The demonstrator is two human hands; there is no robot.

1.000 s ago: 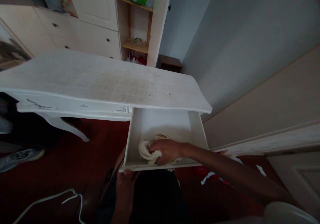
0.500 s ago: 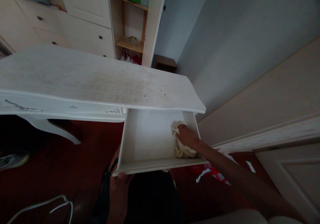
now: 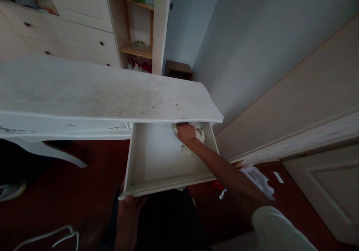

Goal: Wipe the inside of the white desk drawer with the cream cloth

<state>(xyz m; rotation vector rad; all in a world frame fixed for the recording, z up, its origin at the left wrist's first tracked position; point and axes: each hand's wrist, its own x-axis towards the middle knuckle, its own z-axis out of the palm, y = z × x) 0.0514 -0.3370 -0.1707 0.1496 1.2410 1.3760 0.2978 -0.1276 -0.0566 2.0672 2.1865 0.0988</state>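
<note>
A white drawer (image 3: 157, 157) is pulled out from the right end of a white table (image 3: 120, 94). Inside it, close to the back, my right hand (image 3: 186, 132) is closed on a cream cloth (image 3: 199, 134), pressing it against the drawer's bottom. Part of the cloth hangs out below the fingers, and the rest is hidden under the hand. My left hand (image 3: 129, 206) grips the drawer's front left corner from below, with the thumb at the front edge and some fingers hidden beneath.
Behind the table stand a white cabinet (image 3: 75, 34) and an open cupboard with shelves (image 3: 136, 50). A small brown box-like piece (image 3: 179, 68) sits by the wall. Right of the drawer, a white plastic bag (image 3: 258, 180) lies on the dark red floor; a white cable (image 3: 56, 234) lies lower left.
My right hand has slid the cloth from the drawer's front right area to the back, a little leftward. The left hand keeps its hold on the corner. The view has shifted slightly.
</note>
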